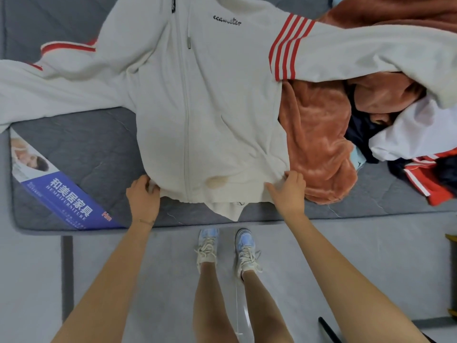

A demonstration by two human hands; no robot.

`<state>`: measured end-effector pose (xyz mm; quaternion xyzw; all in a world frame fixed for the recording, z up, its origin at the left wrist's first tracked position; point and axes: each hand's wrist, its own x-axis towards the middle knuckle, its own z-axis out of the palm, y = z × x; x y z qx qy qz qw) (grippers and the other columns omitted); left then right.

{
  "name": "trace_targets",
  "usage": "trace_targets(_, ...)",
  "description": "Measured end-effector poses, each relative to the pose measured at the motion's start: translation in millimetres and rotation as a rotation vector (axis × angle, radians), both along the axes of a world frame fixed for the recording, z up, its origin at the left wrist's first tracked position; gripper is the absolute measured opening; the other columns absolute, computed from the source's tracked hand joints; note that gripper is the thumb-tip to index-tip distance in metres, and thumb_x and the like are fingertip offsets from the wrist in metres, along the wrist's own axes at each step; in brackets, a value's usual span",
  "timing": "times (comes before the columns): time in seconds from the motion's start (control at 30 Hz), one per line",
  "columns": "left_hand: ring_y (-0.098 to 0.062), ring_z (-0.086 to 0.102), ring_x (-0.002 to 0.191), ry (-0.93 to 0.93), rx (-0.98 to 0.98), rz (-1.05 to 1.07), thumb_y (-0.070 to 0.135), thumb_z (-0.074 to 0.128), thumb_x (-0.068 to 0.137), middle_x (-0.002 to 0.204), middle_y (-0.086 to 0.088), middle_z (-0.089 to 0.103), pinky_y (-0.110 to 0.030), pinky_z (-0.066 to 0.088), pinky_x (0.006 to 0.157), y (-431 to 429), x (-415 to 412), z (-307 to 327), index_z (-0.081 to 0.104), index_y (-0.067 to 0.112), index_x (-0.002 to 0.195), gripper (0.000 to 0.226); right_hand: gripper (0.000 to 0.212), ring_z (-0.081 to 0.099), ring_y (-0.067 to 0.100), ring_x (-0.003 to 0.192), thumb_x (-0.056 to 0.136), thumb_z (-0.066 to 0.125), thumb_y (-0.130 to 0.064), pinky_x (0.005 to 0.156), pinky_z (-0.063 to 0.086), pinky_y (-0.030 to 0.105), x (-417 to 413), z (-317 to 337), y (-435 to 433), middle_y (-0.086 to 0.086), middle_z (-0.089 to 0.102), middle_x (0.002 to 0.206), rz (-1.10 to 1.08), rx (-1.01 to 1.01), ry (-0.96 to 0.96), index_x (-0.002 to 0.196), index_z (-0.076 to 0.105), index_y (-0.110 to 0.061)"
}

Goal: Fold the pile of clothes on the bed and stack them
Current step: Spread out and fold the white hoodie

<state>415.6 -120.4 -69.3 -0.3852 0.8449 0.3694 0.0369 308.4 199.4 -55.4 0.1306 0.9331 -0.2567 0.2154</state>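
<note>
On bed [99,149], jacket [210,107] hem in L grip [142,195], R grip [288,191]

Bedroom-like room: grey mattress [99,144] with furniture-brand label [66,199], strewn clothes [210,95].

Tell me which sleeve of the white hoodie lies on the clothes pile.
The sleeve on the person's right, showing four red stripes, drapes over the orange fleece of the clothes pile. The other sleeve lies on the grey mattress.
</note>
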Motion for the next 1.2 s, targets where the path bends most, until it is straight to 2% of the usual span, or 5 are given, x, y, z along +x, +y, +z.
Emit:
trace_targets(0.13, -0.003, 0.041, 0.067, 0.125, 0.221, 0.131, 0.004, 0.055, 0.095, 0.075, 0.006, 0.043, -0.018, 0.036, 0.063, 9.6, 4.4, 23.8, 0.046, 0.011, 0.085, 0.014, 0.017, 0.051, 0.026, 0.090, 0.090, 0.067, -0.013, 0.080, 0.044, 0.036, 7.7, -5.1, 7.0, 0.012, 0.055, 0.100, -0.091, -0.121, 0.016, 0.099, 0.055, -0.006)
trace_targets(0.23, 0.003, 0.038, 0.066, 0.237, 0.322, 0.253, 0.008, 0.054, 0.097, 0.077, 0.007, 0.038, -0.015, 0.036, 0.064, 10.3, 8.3, 36.8, 0.040, 0.021, 0.080, 0.026, 0.020, 0.041, 0.014, 0.068, 0.093, 0.060, -0.009, 0.060, 0.036, 0.019, 6.5, 9.2, 7.3, 0.000, 0.047, 0.074, -0.170, -0.310, 0.117, 0.078, 0.047, -0.012)
trace_targets(0.7, -0.005, 0.050, 0.064, 0.396, 0.478, 0.429, 0.015, 0.067, 0.092, 0.077, 0.006, 0.051, -0.024, 0.045, 0.057, -13.9, -7.0, 126.7, 0.042, 0.024, 0.081, 0.028, 0.010, 0.053, 0.012, 0.079, 0.098, 0.049, -0.015, 0.069, 0.045, 0.030, -38.5, 92.3, -20.8, -0.003, 0.055, 0.090, -0.568, -0.845, 0.023, 0.091, 0.047, -0.023)
trace_targets(0.97, -0.010, 0.057, 0.072, -0.073, 0.449, 0.113, 0.011, 0.080, 0.079, 0.091, -0.005, 0.061, -0.023, 0.051, 0.061, -24.7, 37.3, 94.8, 0.054, 0.010, 0.102, 0.034, 0.024, 0.057, 0.018, 0.087, 0.090, 0.066, -0.029, 0.074, 0.047, 0.035, -23.5, 75.5, 13.4, 0.001, 0.060, 0.095, -0.335, -0.500, 0.016, 0.102, 0.056, -0.012)
trace_targets(1.2, -0.020, 0.051, 0.062, -0.195, 0.372, 0.207, 0.018, 0.059, 0.096, 0.077, -0.012, 0.061, -0.022, 0.047, 0.055, -5.9, 68.1, 46.7, 0.065, 0.004, 0.081, 0.022, 0.018, 0.053, 0.024, 0.083, 0.088, 0.068, -0.011, 0.067, 0.038, 0.030, 3.4, 49.8, 38.4, 0.009, 0.059, 0.090, -0.207, -0.230, -0.047, 0.101, 0.060, -0.001)
